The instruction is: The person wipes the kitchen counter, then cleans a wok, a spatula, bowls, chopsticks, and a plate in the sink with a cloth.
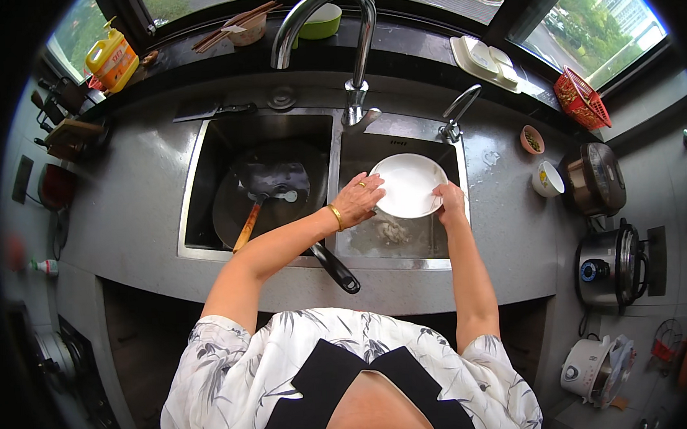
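Observation:
A white plate (409,184) is held tilted over the right basin (359,245) of a double steel sink. My left hand (360,201), with a ring and a gold bracelet, grips its left rim with fingertips on the inner face. On the opposite rim, the thumb of my right hand (452,203) lies over the edge. Below the plate, a pale crumpled clump (393,231) rests on the basin floor; its kind is unclear. In the left basin sits a large dark pan (225,205) holding a wooden-handled turner (248,224); its black handle (337,269) juts past the counter's front.
A chrome faucet (365,47) arches behind the sink, with a smaller tap (459,109) at right. A kitchen knife (215,111) lies behind the left basin. Small bowls (547,179) and a rice cooker (595,179) stand rightward. A yellow detergent jug (112,58) occupies the sill.

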The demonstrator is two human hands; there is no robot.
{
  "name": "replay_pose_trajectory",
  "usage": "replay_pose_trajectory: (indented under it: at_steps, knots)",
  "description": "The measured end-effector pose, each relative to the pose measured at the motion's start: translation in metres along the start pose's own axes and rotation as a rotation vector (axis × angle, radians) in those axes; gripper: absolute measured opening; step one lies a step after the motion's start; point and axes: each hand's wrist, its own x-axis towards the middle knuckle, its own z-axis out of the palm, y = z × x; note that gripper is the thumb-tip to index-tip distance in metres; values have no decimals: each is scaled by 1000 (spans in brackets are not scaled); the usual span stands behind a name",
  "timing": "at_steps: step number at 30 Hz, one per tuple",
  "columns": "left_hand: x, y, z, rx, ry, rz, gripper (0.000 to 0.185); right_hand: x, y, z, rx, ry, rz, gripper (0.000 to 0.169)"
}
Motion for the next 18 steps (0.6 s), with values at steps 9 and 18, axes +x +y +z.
replay_pose_trajectory:
  at_steps: [9,18]
  knots:
    - [0,1,-5,-330,72,-63,21,35,29,11,398,-475,456,47]
    - [10,3,-6,-950,159,-1170,37,34,145,14,-1726,-834,-66,53]
